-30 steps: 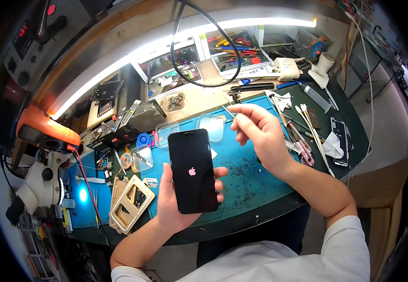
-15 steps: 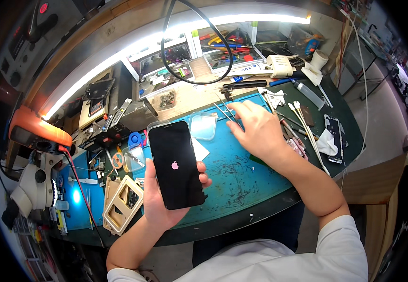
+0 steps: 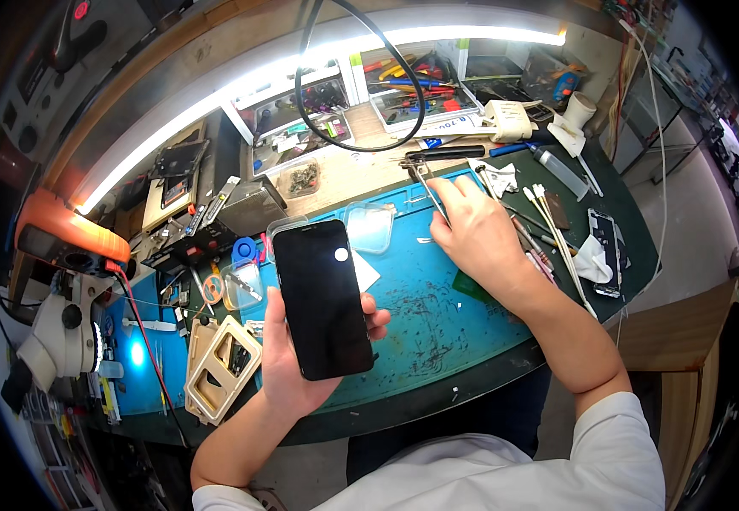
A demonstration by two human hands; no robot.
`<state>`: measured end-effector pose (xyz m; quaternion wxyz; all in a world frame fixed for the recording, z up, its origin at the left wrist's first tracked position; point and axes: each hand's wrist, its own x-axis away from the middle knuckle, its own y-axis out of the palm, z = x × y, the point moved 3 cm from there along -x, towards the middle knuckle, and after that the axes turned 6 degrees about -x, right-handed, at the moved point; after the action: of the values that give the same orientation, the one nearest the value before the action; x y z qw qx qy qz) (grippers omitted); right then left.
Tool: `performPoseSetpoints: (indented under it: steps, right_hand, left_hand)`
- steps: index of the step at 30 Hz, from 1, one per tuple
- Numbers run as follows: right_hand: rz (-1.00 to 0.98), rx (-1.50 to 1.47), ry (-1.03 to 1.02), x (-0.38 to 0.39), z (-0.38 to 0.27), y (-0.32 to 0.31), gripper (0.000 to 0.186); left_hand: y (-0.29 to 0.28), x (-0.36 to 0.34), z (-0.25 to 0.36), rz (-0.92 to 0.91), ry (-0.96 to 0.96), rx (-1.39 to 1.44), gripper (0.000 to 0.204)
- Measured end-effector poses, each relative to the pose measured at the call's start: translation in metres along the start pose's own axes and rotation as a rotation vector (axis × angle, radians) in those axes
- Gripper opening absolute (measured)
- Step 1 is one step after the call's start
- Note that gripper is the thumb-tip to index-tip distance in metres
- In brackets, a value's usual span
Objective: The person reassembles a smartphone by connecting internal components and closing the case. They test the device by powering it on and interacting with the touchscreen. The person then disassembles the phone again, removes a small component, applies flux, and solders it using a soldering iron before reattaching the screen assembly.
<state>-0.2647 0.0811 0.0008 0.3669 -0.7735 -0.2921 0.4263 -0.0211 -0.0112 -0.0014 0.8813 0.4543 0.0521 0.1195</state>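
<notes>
My left hand [image 3: 291,379] is wrapped round a black smartphone [image 3: 322,311], held upright with its screen toward me. The screen is dark but for a small round white spot near its upper right; I cannot tell if that is a reflection. Over the far right part of the blue work mat [image 3: 412,315], my right hand [image 3: 482,234] pinches a pair of metal tweezers [image 3: 437,202]. Their tips point away from me, toward the mat's far edge, and what lies between them is too small to make out.
Behind the phone lies a clear plastic box [image 3: 368,228]. A beige phone fixture [image 3: 224,375] is at left, near an orange multimeter [image 3: 75,234]. To the right are cotton swabs [image 3: 554,238], a syringe [image 3: 561,173] and an opened phone [image 3: 605,251]. A black cable loop [image 3: 421,106] hangs overhead.
The white logo on the phone's screen is gone, and a round white spot shows higher up. My right hand has shifted slightly right, and the tweezers' arms look closer together.
</notes>
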Motion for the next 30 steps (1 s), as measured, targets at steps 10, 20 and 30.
performPoseSetpoints:
  steps: [10,20,30]
  right_hand:
    - [0.147,-0.178,-0.161,-0.007,-0.019,-0.018,0.032]
    - [-0.055,-0.687,-0.939,0.044,-0.091,-0.032,0.055]
    - [0.054,-0.403,-0.783,0.027,-0.078,-0.032,0.051]
  left_hand:
    - [0.003,0.000,-0.003,0.013,-0.049,0.003,0.084]
    - [-0.009,0.002,0.004,-0.043,-0.003,0.050,0.079]
    - [-0.004,0.001,-0.002,0.173,0.035,-0.115,0.064]
